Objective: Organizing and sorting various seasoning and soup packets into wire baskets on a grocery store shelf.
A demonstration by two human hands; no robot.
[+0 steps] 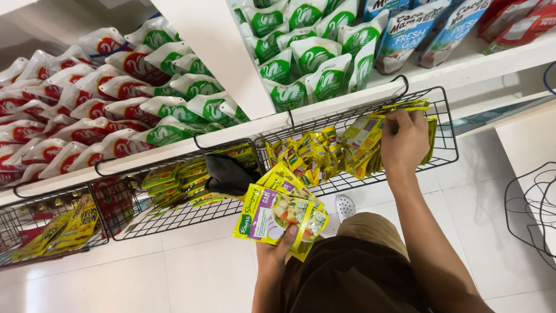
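Observation:
My left hand [282, 246] grips a fanned stack of yellow and green seasoning sachets [277, 212] in front of my body. My right hand [403, 142] reaches into the right black wire basket [443, 124] hung on the shelf edge, fingers closed on a bundle of yellow sachets [364, 136] standing at the basket's right end. More small yellow sachets [310, 155] lie in the left part of that basket.
A middle wire basket [174, 217] holds green sachets and a black cloth [229, 174]. A third basket [35, 232] at left holds yellow packets. White shelves above carry red and green pouches [104, 98], green pouches [301, 52] and blue pouches [417, 29]. A wire rack [530, 208] stands at right.

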